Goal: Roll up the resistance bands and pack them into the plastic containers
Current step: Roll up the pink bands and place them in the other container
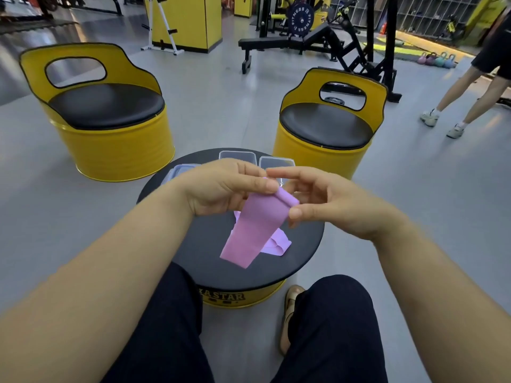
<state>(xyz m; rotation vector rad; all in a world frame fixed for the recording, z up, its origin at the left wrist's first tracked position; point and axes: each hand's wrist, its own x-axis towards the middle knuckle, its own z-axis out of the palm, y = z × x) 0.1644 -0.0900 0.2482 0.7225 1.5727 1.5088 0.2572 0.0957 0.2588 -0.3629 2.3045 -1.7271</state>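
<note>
Head view: our left grip [221, 186] and right grip [331, 200] pinch the band [257, 225] at its top. Its length hangs toward us.

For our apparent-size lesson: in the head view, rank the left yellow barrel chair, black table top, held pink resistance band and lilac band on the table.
1. Left yellow barrel chair and black table top: about alike, the table partly hidden, so unranked.
2. Pink resistance band.
3. Lilac band, partly under the pink one.

A gym: weight bench [287, 44], plate-loaded rack [300, 19], kettlebells [437, 60] on the floor, yellow barrel seats [110, 134].
</note>
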